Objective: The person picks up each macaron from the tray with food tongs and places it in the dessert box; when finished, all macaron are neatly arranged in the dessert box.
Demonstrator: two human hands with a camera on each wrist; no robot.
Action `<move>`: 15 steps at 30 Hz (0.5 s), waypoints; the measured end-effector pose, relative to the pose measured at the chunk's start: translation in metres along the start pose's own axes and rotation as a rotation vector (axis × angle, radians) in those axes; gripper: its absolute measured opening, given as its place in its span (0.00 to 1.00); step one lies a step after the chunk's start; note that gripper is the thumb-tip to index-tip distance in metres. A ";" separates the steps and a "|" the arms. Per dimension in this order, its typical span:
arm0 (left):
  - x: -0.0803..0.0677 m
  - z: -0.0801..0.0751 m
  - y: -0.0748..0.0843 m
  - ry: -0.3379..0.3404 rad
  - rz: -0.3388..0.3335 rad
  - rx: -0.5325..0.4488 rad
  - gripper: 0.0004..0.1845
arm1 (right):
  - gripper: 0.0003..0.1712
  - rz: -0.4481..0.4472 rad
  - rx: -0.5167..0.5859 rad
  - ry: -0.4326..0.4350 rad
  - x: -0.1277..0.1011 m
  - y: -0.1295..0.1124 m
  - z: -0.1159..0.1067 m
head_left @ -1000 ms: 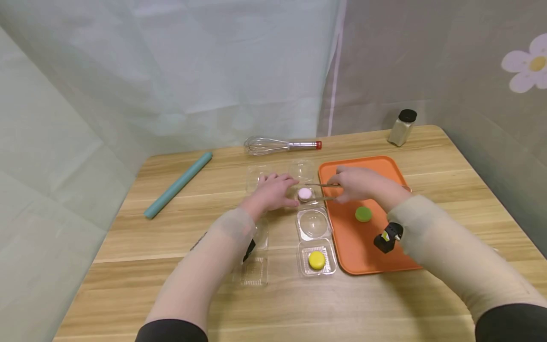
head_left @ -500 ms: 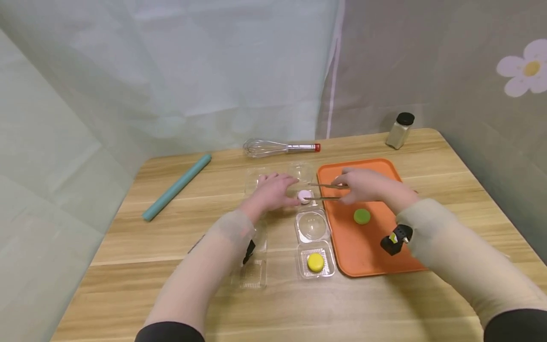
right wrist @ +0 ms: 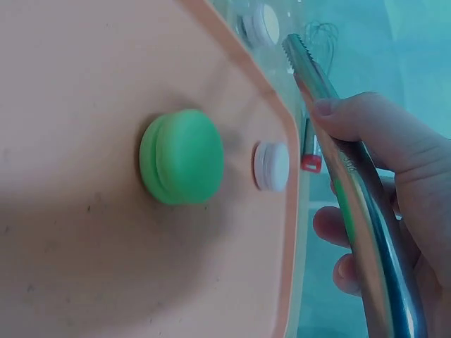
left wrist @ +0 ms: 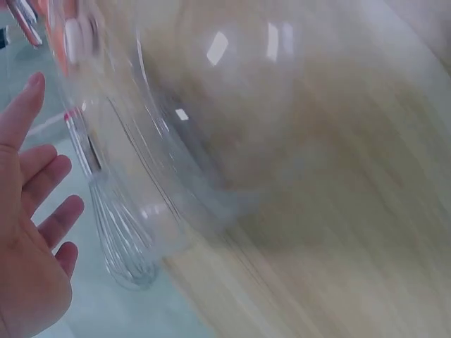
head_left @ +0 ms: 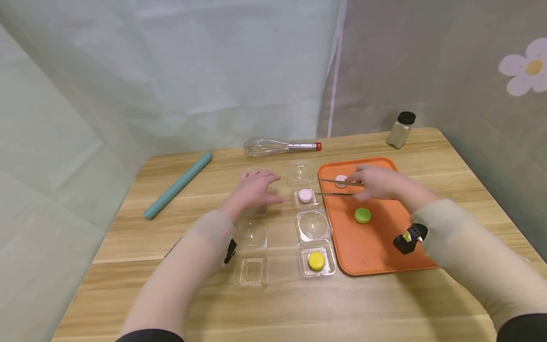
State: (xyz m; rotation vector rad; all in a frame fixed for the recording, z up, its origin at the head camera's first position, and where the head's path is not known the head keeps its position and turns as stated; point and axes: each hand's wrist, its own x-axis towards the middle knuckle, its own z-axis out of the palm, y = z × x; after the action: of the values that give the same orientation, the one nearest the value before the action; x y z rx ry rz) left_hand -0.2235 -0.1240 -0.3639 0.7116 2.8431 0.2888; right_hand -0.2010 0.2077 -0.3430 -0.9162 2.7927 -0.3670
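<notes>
Both hands had drawn apart: the left hand [head_left: 255, 189] lay relaxed, empty, farther left; the right hand [head_left: 378, 183], gripping tongs [head_left: 337, 187], had retreated over the orange tray [head_left: 372, 247], leaving the round pink macaron [head_left: 305, 195] in its clear box.

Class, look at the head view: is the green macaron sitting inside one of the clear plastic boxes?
No, the green macaron lies bare on the orange tray, apart from the clear plastic boxes beside it.
</notes>
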 end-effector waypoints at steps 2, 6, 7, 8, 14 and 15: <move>-0.002 0.000 -0.007 -0.001 -0.004 -0.008 0.39 | 0.26 0.012 0.006 0.001 -0.003 0.003 0.000; -0.007 0.001 -0.020 -0.009 0.000 -0.032 0.41 | 0.27 0.051 0.028 -0.003 -0.008 0.010 -0.001; -0.009 0.001 -0.023 -0.011 0.000 -0.038 0.41 | 0.27 0.057 0.030 -0.003 -0.009 0.011 -0.001; -0.011 0.001 -0.026 -0.010 0.001 -0.042 0.41 | 0.27 0.062 0.032 -0.003 -0.010 0.012 -0.002; -0.024 -0.001 -0.044 -0.028 -0.030 -0.070 0.41 | 0.27 0.075 0.046 0.008 -0.013 0.018 -0.003; -0.026 0.000 -0.047 -0.033 -0.035 -0.076 0.41 | 0.27 0.080 0.046 0.010 -0.013 0.019 -0.002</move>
State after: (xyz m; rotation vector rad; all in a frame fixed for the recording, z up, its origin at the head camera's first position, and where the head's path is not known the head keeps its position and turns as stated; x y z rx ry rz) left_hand -0.2217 -0.1771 -0.3707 0.6443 2.7938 0.3742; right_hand -0.2017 0.2313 -0.3451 -0.7924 2.8079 -0.4226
